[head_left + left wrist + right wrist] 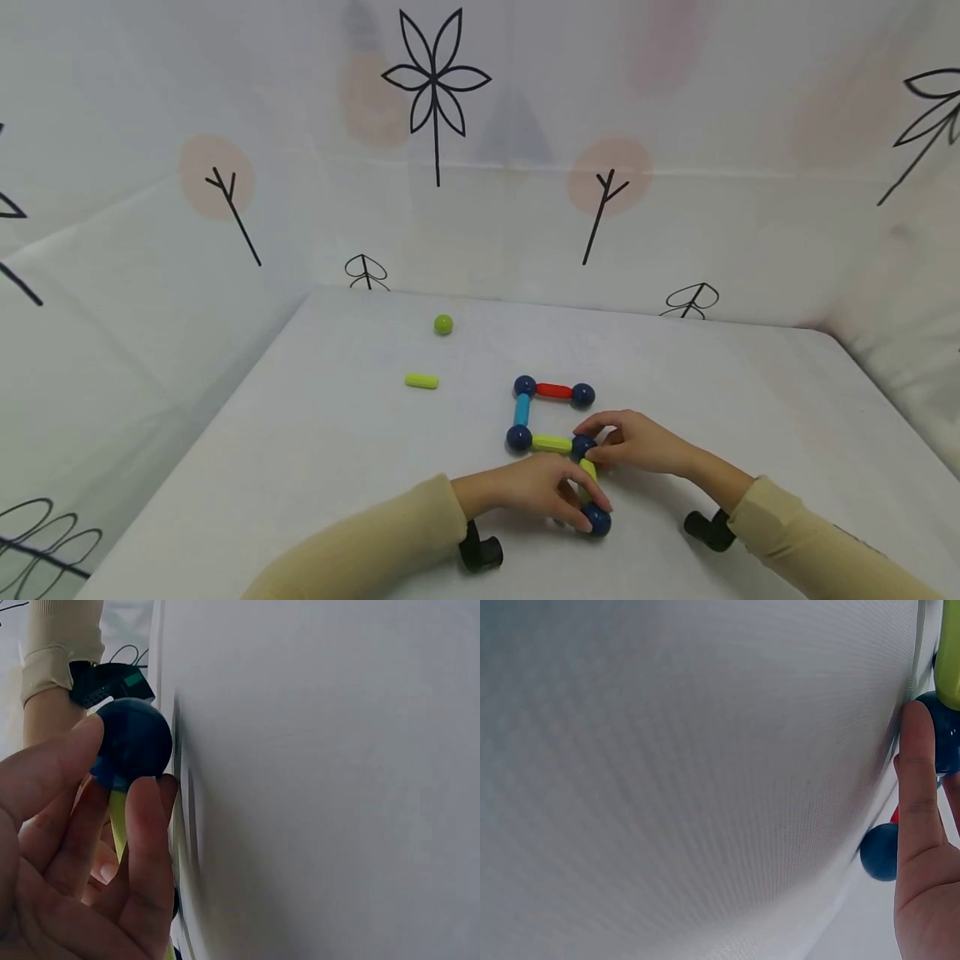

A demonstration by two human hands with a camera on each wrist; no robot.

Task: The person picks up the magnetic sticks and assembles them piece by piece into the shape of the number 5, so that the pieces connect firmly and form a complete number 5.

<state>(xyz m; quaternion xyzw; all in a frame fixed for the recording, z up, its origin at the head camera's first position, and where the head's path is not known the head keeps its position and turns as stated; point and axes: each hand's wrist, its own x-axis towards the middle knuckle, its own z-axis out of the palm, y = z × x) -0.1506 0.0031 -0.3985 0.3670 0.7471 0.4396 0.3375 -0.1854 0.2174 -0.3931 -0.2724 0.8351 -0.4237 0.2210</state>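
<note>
Dark blue balls and coloured rods are joined into a zigzag chain on the white table. At its near end, my left hand (536,487) pinches a dark blue ball (597,520) between thumb and fingers. A yellow-green rod (588,473) runs from it to another dark blue ball (582,447), which my right hand (647,443) grips. Further along come a second yellow-green rod (551,443), a corner ball (519,438), a light blue rod (522,410), another ball (525,386), a red rod (554,391) and an end ball (582,396).
A loose green ball (443,324) lies toward the back of the table (337,467), with a loose yellow-green rod (422,381) nearer. Black wrist devices show below the left sleeve (405,521) and beside the right sleeve (795,521). Patterned cloth (510,233) surrounds the table.
</note>
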